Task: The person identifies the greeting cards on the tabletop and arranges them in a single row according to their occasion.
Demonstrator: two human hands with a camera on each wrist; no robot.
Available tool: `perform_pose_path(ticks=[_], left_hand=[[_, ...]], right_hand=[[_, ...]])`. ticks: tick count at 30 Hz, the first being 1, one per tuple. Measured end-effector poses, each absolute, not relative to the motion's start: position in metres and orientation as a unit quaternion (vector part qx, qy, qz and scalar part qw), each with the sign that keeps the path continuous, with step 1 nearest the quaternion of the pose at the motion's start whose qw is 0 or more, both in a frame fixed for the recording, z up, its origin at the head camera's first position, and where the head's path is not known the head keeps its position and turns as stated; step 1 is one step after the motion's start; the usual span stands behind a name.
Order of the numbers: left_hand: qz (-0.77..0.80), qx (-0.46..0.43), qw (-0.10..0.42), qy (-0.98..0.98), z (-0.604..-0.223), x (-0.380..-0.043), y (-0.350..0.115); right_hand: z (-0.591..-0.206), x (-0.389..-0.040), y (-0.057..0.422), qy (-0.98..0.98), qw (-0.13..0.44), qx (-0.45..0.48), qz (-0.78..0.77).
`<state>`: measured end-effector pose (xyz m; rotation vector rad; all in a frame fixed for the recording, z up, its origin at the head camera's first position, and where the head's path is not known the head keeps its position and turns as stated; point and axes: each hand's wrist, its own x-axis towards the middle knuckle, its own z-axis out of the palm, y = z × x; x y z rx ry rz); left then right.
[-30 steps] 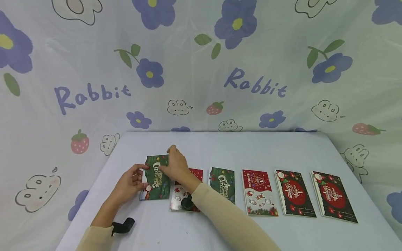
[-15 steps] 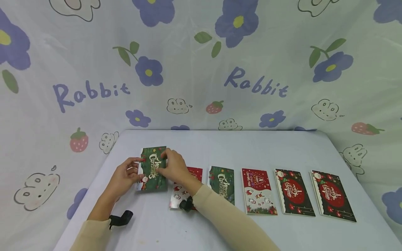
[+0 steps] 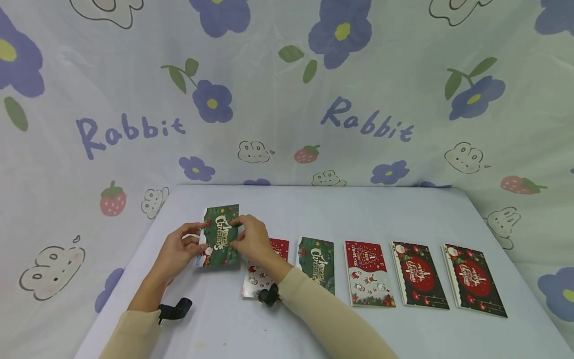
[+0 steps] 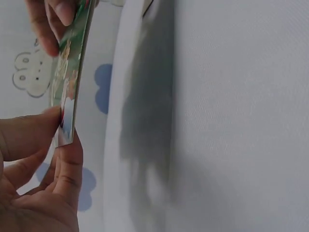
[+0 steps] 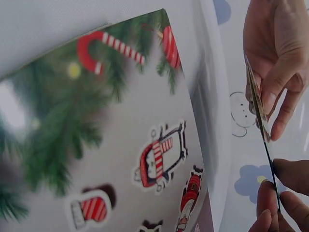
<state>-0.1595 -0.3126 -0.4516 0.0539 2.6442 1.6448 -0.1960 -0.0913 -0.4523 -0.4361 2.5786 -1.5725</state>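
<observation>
Both hands hold one green "Merry Christmas" card (image 3: 221, 237) above the left part of the table. My left hand (image 3: 177, 253) pinches its left edge between thumb and fingers; the left wrist view shows the thumb on the front and fingers behind. On the opposite edge my right hand (image 3: 254, 240) grips it the same way. A shadow lies on the white cloth under the raised card. Below the right hand a red and white Christmas card (image 3: 256, 280) lies flat, partly covered by that hand and wrist. Its printed penguin and stocking fill much of the right wrist view.
Farther right in the row lie a second green card (image 3: 317, 259), partly behind the right sleeve, another red and white card (image 3: 368, 274), and two dark cards with red circles (image 3: 420, 274). A patterned sheet (image 3: 287, 99) hangs behind the white table (image 3: 358, 212).
The green card has come up off the table and tilted, its top edge now farther back. Both hands moved with it, and the right fingers now sit lower on its edge.
</observation>
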Motion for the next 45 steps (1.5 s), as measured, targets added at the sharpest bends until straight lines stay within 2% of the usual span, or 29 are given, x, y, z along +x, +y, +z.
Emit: perform_pose_path(ticks=[10,22,31,45], left_hand=[[0.522,0.004,-0.020,0.853,-0.451,-0.177,-0.303],[0.496,0.011,-0.020,0.868,-0.450,-0.217,-0.284],[0.480,-0.001,-0.006,0.877,-0.451,-0.249,-0.273],[0.459,-0.018,0.002,0.888,-0.467,-0.271,-0.263]], right_hand=[[-0.452,-0.210,-0.084,0.850,0.021,-0.136,-0.508],[-0.451,-0.244,-0.067,0.859,0.006,-0.122,-0.497],[-0.456,-0.269,-0.059,0.881,0.019,-0.086,-0.465],[-0.463,-0.288,-0.061,0.915,0.062,-0.058,-0.395]])
